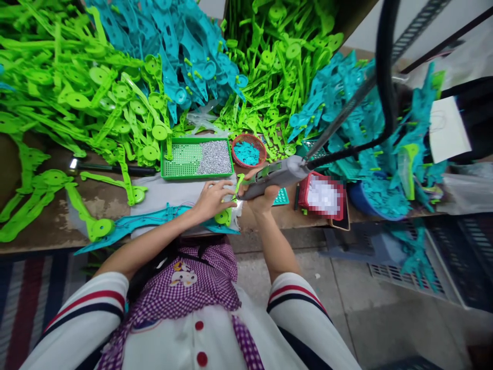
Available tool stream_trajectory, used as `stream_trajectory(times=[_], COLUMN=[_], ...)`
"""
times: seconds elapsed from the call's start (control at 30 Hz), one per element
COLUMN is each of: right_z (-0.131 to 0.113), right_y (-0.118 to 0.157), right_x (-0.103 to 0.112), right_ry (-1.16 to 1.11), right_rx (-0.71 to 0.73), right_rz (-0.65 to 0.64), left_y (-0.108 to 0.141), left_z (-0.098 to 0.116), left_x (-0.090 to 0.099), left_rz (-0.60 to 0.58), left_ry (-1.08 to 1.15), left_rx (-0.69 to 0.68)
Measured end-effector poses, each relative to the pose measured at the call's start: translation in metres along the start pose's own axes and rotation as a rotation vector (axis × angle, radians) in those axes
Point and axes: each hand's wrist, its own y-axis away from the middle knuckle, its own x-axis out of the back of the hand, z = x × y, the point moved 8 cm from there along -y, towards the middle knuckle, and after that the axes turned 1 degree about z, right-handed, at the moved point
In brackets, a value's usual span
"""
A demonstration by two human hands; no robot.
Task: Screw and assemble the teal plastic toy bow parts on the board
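At the centre of the frame the right hand (263, 198) is wrapped around a grey power screwdriver (275, 177), its tip pointing down-left. The left hand (213, 198) presses, fingers curled, on a teal and green plastic part (162, 218) lying on the bench (46, 226); it seems to pinch the green end, though that spot is hidden. A green tray (181, 159) of screws sits just above.

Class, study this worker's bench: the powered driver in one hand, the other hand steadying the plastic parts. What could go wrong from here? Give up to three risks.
1. The left hand presses the green part right beside the tip of the screwdriver, so a slip might jab the fingertips.
2. The black hose trails above the teal parts pile; it may snag and jerk the right hand.
3. The green screw tray sits near the left hand, so a knock could scatter screws.
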Motion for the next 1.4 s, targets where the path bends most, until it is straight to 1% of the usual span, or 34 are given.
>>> stream_trajectory(times=[0.07,0.17,0.27,0.33,0.4,0.5,0.7,1.03,1.13,1.23,1.3,1.33,1.4], right_z=[0.001,0.006,0.014,0.017,0.019,0.017,0.012,0.026,0.027,0.023,0.018,0.015,0.013], right_y=[0.001,0.002,0.002,0.002,0.001,-0.002,-0.005,-0.001,0.001,-0.002,-0.009,-0.015,-0.032], right_x=[0.009,0.017,0.022,0.025,0.024,0.021,0.012,0.019,0.017,0.017,0.012,0.005,-0.020], right_ry=[0.006,-0.007,0.023,0.043,0.035,0.012,0.051,0.015,0.023,0.035,0.053,0.063,0.079], right_rx=[-0.005,-0.026,-0.037,-0.034,-0.034,-0.031,-0.017,-0.050,-0.059,-0.075,-0.079,-0.068,-0.028], right_rz=[0.037,0.048,0.057,0.070,0.068,0.044,-0.013,0.067,0.030,0.006,0.012,0.009,-0.025], left_y=[0.006,0.020,0.030,0.032,0.031,0.029,0.029,0.029,0.029,0.028,0.028,0.028,0.028], left_z=[-0.006,-0.019,-0.032,-0.035,-0.034,-0.033,-0.034,-0.032,-0.032,-0.033,-0.034,-0.034,-0.035], left_x=[-0.004,-0.015,-0.022,-0.023,-0.023,-0.022,-0.021,-0.021,-0.021,-0.022,-0.023,-0.024,-0.024], left_rz=[-0.060,-0.204,-0.270,-0.279,-0.282,-0.279,-0.273,-0.280,-0.273,-0.271,-0.279,-0.283,-0.288], left_ry=[0.028,0.028,0.043,0.045,0.034,0.028,0.038,0.024,0.031,0.057,0.075,0.080,0.084], left_rx=[0.054,0.148,0.252,0.291,0.301,0.306,0.328,0.335,0.337,0.333,0.332,0.332,0.334])
